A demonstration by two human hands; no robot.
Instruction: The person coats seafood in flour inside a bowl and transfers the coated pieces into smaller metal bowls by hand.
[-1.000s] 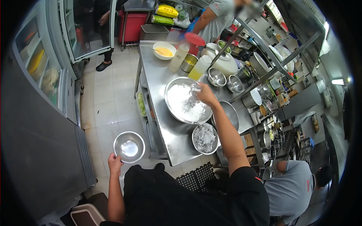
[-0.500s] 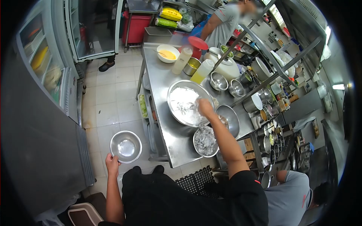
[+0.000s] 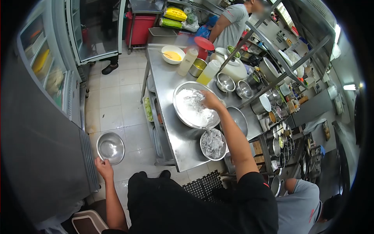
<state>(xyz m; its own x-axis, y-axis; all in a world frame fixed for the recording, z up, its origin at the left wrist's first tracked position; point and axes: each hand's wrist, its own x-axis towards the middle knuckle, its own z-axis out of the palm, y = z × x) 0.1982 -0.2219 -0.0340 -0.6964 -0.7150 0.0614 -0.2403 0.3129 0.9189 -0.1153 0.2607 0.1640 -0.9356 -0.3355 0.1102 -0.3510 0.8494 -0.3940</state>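
Observation:
My left hand [image 3: 104, 168] grips the rim of an empty steel bowl [image 3: 110, 148] over the floor, left of the steel table [image 3: 177, 150]. My right hand [image 3: 210, 100] reaches into a large steel bowl of white powder [image 3: 193, 107]; its fingertips are down in the powder, and what they hold, if anything, is hidden. Just below that bowl, a smaller bowl holds powder-coated pieces [image 3: 212, 144]. Another steel bowl [image 3: 237, 121] sits partly behind my right forearm.
Toward the table's far end are a white bowl of yellow liquid [image 3: 172, 55], squeeze bottles [image 3: 209, 71] and a metal pot [image 3: 198, 67]. A glass-door fridge [image 3: 43, 66] stands left. Co-workers are at the top [image 3: 230, 25] and lower right [image 3: 300, 204]; another stands behind the open door.
My left hand has moved left with the empty bowl. My right hand has shifted about within the powder bowl, and the powder's surface looks different. The co-worker at the top has shifted.

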